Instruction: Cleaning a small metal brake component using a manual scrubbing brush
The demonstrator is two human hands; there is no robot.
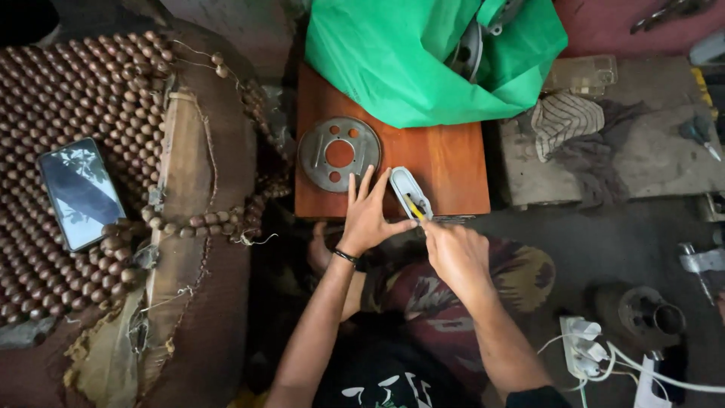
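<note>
A curved grey brake shoe [408, 190] is held on the front edge of a small wooden table [445, 162], at the centre of the view. The left hand [368, 214] is laid against its left side, fingers straight and spread upward, the thumb stretched toward 3 o'clock beneath the part. The right hand [454, 251] is seen at 4 o'clock from the shoe, its fingers drawn together around a yellow-handled tool [414, 208] whose tip is pressed against the shoe's inner face. A round metal backing plate [339, 153] with several holes is lying flat on the table at 10 o'clock from the shoe, just apart from the left fingertips. A green plastic bag [423, 60] is spread over the far side of the table, at 12 o'clock. A smartphone [81, 193] is resting on a wooden-bead seat cover [113, 98] at 9 o'clock, well apart. A white power strip [581, 347] is seen on the floor at 4 o'clock.
</note>
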